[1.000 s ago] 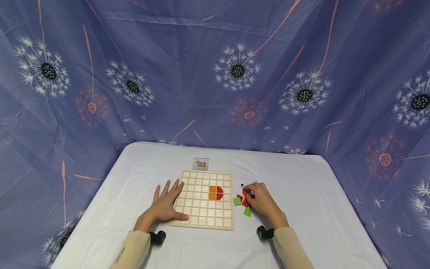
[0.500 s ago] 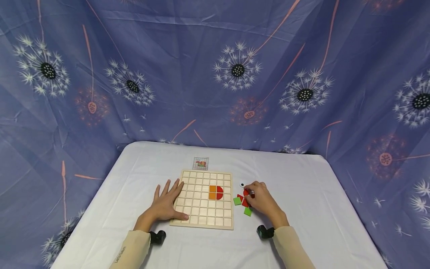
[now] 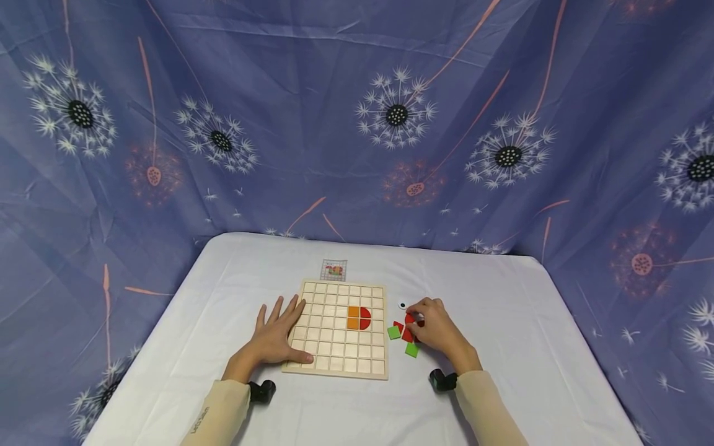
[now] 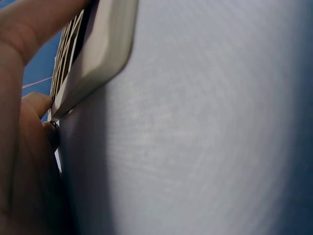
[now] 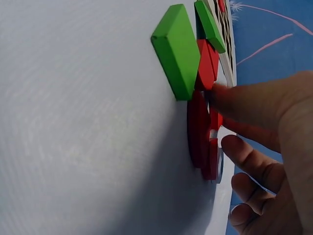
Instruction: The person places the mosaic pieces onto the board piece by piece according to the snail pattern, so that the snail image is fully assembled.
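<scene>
Where the left hand rests, fingers spread, it covers the left edge of the board; looks light and stiff, might skid on cloth. In its cells: 2 orange tiles, 2 red quarter-rounds. Right of it, on the cloth: 2 green tiles, loose red tiles. Right hand: thumb and forefinger down at the reds; cannot tell whether 1 is pinched. Tiles seem hard, light, unlikely to break, perhaps slippery on the flat faces; best held by opposite edges.
</scene>
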`<state>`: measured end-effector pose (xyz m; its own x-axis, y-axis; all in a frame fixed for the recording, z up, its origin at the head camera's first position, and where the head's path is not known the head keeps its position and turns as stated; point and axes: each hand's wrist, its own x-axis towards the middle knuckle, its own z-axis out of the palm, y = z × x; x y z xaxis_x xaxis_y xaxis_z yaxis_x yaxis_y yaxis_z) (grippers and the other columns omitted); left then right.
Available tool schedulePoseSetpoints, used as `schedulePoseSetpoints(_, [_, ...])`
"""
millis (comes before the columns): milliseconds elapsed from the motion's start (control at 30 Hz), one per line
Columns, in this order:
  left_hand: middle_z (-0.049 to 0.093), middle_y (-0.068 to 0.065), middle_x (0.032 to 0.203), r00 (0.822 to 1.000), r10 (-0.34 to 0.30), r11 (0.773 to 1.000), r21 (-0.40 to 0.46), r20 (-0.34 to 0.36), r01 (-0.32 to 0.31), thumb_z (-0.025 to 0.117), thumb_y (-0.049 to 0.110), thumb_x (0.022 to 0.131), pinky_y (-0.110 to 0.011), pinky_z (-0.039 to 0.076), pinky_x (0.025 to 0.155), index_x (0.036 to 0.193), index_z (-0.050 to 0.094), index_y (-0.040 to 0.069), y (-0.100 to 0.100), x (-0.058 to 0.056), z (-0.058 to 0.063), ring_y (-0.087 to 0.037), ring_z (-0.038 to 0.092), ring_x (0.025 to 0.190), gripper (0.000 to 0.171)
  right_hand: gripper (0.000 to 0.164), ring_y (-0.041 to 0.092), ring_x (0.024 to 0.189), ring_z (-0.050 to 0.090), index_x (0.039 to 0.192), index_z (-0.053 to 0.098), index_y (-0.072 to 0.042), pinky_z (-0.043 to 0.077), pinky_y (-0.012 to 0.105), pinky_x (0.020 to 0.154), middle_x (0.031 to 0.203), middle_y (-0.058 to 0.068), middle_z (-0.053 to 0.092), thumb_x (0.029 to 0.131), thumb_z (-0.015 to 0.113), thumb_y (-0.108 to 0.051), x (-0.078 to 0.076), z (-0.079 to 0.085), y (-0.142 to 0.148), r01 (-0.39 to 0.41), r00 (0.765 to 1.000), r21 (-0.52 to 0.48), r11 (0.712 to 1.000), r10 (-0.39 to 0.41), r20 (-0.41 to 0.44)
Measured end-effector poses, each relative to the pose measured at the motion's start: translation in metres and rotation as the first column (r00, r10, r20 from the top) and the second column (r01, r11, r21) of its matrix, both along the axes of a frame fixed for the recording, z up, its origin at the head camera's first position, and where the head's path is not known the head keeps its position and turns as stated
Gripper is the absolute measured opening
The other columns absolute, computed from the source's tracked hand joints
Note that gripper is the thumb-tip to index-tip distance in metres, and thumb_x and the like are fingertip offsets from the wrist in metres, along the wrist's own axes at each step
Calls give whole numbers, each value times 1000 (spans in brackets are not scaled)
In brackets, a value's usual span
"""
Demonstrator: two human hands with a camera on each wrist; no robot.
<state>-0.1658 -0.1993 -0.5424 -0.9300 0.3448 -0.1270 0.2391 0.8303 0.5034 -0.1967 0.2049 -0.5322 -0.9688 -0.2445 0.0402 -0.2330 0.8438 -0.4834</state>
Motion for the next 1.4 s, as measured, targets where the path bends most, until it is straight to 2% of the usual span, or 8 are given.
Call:
schedulePoseSetpoints(167, [10, -13, 174, 1000, 1, 1000, -13, 5, -1, 84, 73, 63, -69, -11, 122, 166, 19, 12, 0, -1, 1, -46, -2, 159, 136, 29, 26, 107, 52, 109, 77, -10, 53, 44, 92, 109, 4, 67, 86, 85, -25, -1, 1, 2, -1, 1000, -3, 1000, 1, 3])
schedulePoseSetpoints(400, [10, -12, 174, 1000, 3, 1000, -12, 4, -3, 83, 74, 62, -68, -11, 122, 166, 19, 13, -1, -2, 1, -46, -2, 159, 137, 25, 27, 113, 54, 112, 77, -12, 51, 47, 98, 115, 2, 70, 88, 80, -13, -2, 0, 4, -80, 997, -32, 996, 80, -5])
schedulePoseSetpoints(500, [11, -11, 174, 1000, 0, 1000, -11, -4, 0, 83, 74, 62, -68, -11, 122, 166, 19, 14, 0, -2, 1, -46, -1, 159, 136, 21, 25, 111, 54, 110, 78, -12, 51, 46, 95, 114, 1, 71, 89, 78, -12, -3, -2, 4, -95, 995, -37, 995, 94, -16])
schedulePoseSetpoints(700, [12, -12, 174, 1000, -1, 1000, -2, -14, 1, 84, 72, 62, -69, -10, 121, 166, 21, 12, 0, -2, 1, -47, 0, 159, 135, 16, 23, 108, 53, 105, 79, -13, 51, 44, 92, 107, -1, 69, 89, 79, -16, -3, -1, 3, -70, 997, -61, 996, 70, -12])
schedulePoseSetpoints(867, [11, -13, 174, 1000, -3, 1000, -1, -8, 3, 85, 72, 63, -70, -9, 121, 166, 21, 12, 1, -2, 1, -47, 0, 159, 135, 17, 25, 113, 53, 105, 79, -14, 50, 48, 101, 109, 0, 69, 89, 79, -21, -6, 2, -1, -42, 999, -84, 996, 43, 9])
schedulePoseSetpoints(1000, [12, -12, 174, 1000, 1, 1000, 3, -6, -1, 84, 73, 62, -69, -10, 121, 166, 21, 13, 0, -1, 1, -46, 0, 159, 135, 21, 25, 115, 53, 109, 78, -14, 50, 48, 103, 111, 0, 68, 90, 79, -23, -10, 6, -9, -44, 999, -103, 994, 45, 15])
schedulePoseSetpoints(1133, [12, -12, 174, 1000, 2, 1000, 1, -6, -2, 84, 73, 62, -69, -10, 122, 166, 21, 13, 0, -1, 2, -46, 0, 159, 135, 24, 22, 112, 52, 111, 77, -13, 51, 45, 100, 110, -1, 67, 91, 79, -25, -15, 9, -22, -58, 998, -117, 991, 61, 19])
schedulePoseSetpoints(1400, [12, -15, 173, 1000, -1, 1000, -4, -11, 1, 84, 73, 62, -70, -9, 121, 165, 21, 11, 0, 0, 2, -48, 0, 158, 136, 21, 21, 112, 53, 109, 77, -15, 50, 44, 103, 111, -2, 66, 93, 78, -27, -25, 15, -53, -129, 992, -118, 985, 130, -3])
